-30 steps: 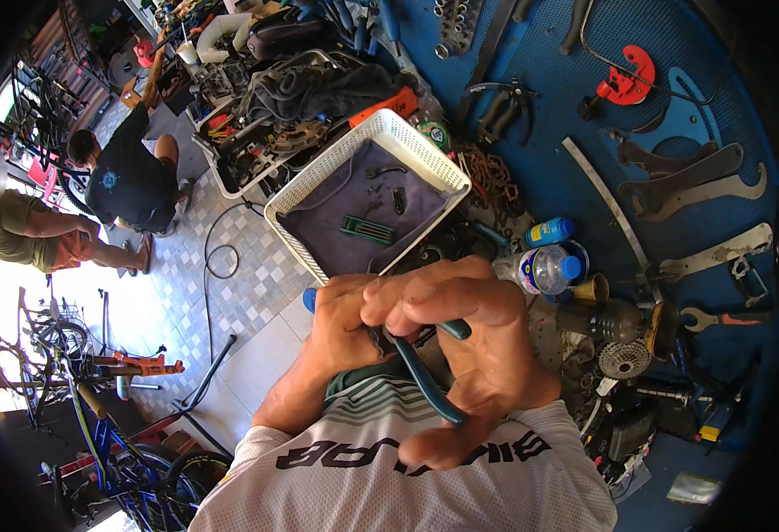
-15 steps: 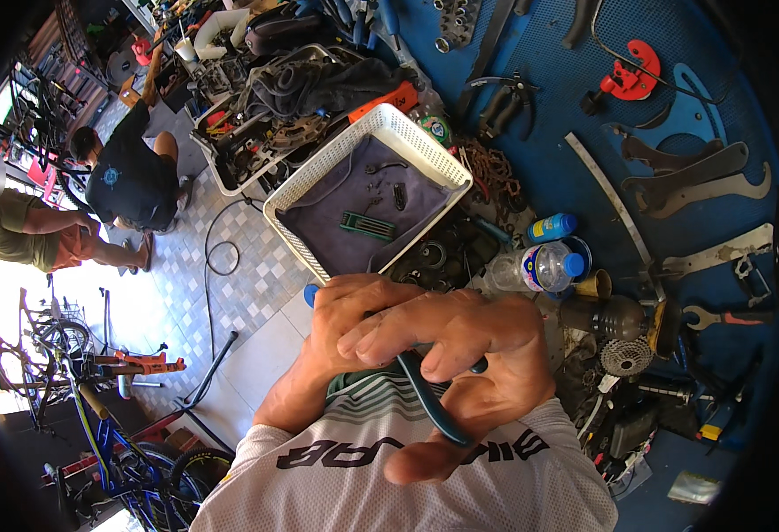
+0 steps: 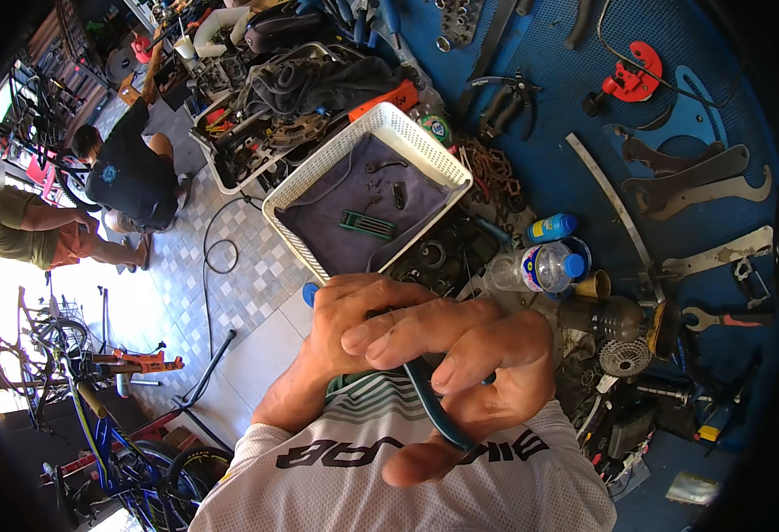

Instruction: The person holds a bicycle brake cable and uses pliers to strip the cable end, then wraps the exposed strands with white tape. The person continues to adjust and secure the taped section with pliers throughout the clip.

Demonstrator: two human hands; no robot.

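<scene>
Held close in front of my chest, my left hand [image 3: 340, 324] and my right hand [image 3: 496, 359] meet at the fingers. The right hand is around a pair of pliers [image 3: 436, 408]; one curved dark teal handle shows, its end near my thumb. Their jaws are hidden behind the fingers. My left fingers are curled closed, and a small dark bit shows by them, too covered to name. Beyond the hands, a white plastic basket [image 3: 285, 232] lined with a dark cloth holds a green folding hex key set [image 3: 368, 225] and several small dark metal parts.
A blue pegboard [image 3: 575, 115] with hung tools stands on the right. Plastic bottles [image 3: 544, 268], a sprocket cassette [image 3: 625, 355] and cluttered parts lie beside me. At far left are two people [image 3: 128, 182], a bicycle [image 3: 114, 443] and a hose on the tiled floor.
My right fingers have lifted and spread slightly, with the index finger raised. The pliers' handle and my left hand stay nearly in place.
</scene>
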